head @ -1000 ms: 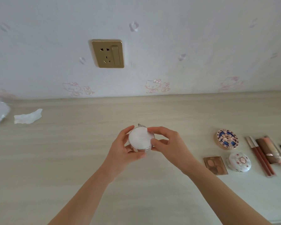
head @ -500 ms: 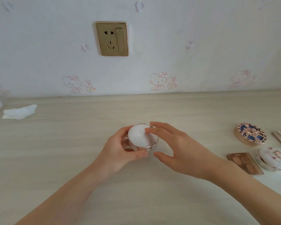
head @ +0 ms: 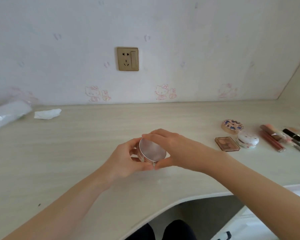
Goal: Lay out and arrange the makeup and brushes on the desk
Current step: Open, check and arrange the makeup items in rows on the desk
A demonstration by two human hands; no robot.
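Observation:
A round silver compact is held above the middle of the pale wooden desk, tilted with its flat lid facing me. My left hand grips its left side and underside. My right hand clasps its top edge and right rim, thumb below. Both hands are closed on the compact. To the right lie a blue patterned round compact, a white floral compact, a small brown eyeshadow palette, and a row of brushes and lip pencils.
A crumpled white tissue and a clear plastic bag lie at the back left by the wall. A gold wall socket sits above the desk. The desk's curved front edge runs below my right forearm; my knees show beneath.
My right hand, which had lifted off the compact half a second ago, has closed on its top and right rim again. The compact has tilted more toward me. The camera view shifted left and down.

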